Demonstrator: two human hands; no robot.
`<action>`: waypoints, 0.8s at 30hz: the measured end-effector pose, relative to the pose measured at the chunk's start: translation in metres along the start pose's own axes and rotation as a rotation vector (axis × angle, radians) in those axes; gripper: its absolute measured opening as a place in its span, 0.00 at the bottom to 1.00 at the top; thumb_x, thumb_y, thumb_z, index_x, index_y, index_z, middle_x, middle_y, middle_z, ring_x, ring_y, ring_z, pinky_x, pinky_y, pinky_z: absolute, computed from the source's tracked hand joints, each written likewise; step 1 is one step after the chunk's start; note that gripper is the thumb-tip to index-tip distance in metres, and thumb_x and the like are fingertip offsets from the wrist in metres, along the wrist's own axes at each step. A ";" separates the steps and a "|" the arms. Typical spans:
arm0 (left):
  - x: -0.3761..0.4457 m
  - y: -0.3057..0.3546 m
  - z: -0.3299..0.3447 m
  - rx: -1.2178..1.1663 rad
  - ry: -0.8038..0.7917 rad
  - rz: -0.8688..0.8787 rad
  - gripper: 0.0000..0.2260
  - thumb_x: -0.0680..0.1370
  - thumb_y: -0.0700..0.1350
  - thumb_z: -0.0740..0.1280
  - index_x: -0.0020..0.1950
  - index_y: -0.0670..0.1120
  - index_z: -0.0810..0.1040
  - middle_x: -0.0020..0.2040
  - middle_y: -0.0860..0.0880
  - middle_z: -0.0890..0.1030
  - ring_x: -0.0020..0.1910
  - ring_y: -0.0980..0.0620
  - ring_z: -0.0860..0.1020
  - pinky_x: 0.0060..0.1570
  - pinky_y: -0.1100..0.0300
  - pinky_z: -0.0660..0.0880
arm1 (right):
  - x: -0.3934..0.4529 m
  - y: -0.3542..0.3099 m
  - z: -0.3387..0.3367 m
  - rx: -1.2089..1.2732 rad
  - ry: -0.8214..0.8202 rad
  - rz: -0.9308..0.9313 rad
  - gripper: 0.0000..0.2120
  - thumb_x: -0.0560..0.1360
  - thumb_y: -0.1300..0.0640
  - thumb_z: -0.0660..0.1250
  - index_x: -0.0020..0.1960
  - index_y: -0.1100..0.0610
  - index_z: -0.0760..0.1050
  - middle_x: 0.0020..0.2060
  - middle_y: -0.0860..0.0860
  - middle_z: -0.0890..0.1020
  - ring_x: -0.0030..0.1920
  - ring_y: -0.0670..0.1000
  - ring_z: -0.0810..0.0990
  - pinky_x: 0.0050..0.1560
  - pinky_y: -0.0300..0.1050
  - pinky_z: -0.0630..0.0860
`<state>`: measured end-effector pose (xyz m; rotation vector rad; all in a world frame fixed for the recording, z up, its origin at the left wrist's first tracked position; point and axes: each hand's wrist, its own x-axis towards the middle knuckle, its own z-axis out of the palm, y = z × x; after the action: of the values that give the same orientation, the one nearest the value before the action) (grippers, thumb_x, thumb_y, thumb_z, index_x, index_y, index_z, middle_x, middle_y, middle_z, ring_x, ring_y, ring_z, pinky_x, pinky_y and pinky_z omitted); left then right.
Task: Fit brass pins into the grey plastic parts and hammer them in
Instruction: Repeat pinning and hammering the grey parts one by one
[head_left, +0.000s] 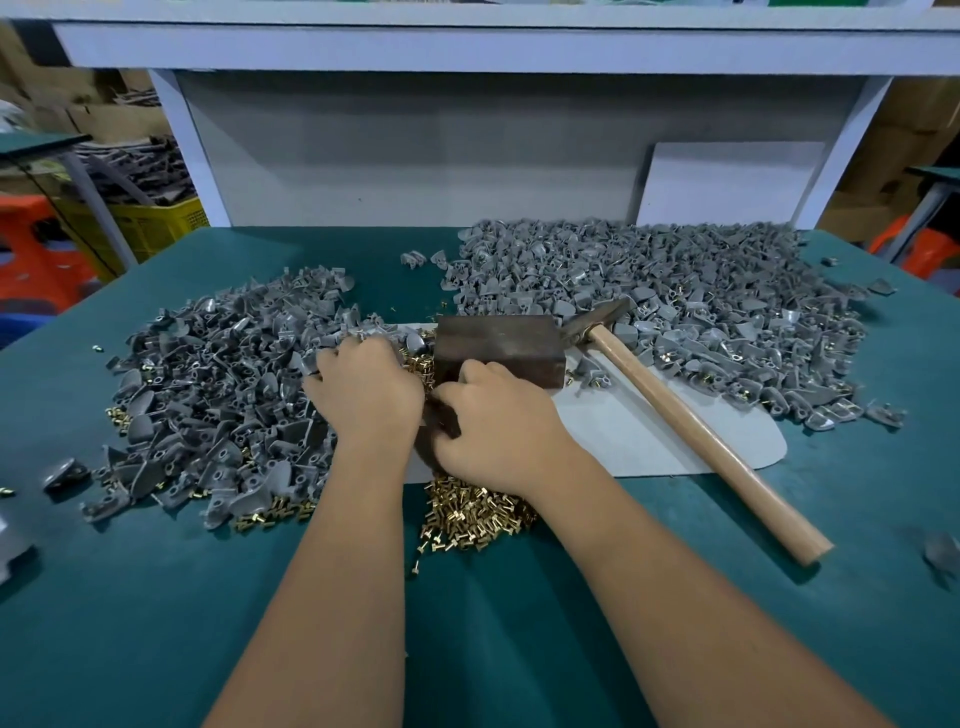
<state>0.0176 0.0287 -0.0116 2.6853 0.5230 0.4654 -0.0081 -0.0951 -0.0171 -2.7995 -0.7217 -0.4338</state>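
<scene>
Two heaps of grey plastic parts lie on the green table, the left heap (218, 395) and the larger right heap (649, 291). Loose brass pins (472, 512) are piled under my wrists. My left hand (366, 389) is palm down at the left heap's edge, its fingers curled into the grey parts. My right hand (501, 426) sits just in front of the dark wooden block (498, 345), fingers and thumb curled round a dark grey part (439, 426) between the two hands. The wooden-handled hammer (696, 421) lies free on the white mat (649, 436) to the right.
A white back panel (415, 150) and a shelf frame close off the far side of the table. Stray grey parts lie near the left table edge (62, 475) and the right table edge (943, 553). Crates and orange stools stand beyond the table on both sides.
</scene>
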 end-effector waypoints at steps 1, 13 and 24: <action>0.001 -0.002 0.000 0.000 -0.001 -0.002 0.15 0.74 0.39 0.64 0.60 0.47 0.80 0.61 0.41 0.78 0.64 0.37 0.69 0.60 0.46 0.65 | 0.000 -0.001 0.000 0.007 0.002 -0.018 0.14 0.73 0.46 0.62 0.50 0.54 0.77 0.42 0.50 0.69 0.52 0.55 0.72 0.38 0.45 0.62; 0.009 -0.008 0.005 -0.033 0.048 -0.018 0.07 0.77 0.47 0.67 0.50 0.51 0.85 0.52 0.44 0.82 0.63 0.39 0.68 0.59 0.48 0.61 | 0.001 -0.002 -0.003 0.077 -0.014 -0.031 0.04 0.76 0.60 0.61 0.49 0.59 0.74 0.46 0.53 0.75 0.51 0.55 0.73 0.38 0.45 0.64; 0.002 0.012 0.009 -0.422 0.249 0.322 0.06 0.76 0.44 0.68 0.50 0.50 0.84 0.48 0.53 0.82 0.60 0.47 0.70 0.51 0.57 0.55 | 0.003 0.018 -0.012 0.237 0.331 0.128 0.02 0.76 0.60 0.66 0.49 0.57 0.75 0.45 0.52 0.80 0.46 0.54 0.77 0.46 0.52 0.75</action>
<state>0.0263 0.0160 -0.0146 2.3142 0.0381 0.8977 0.0005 -0.1123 -0.0075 -2.4513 -0.4818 -0.7143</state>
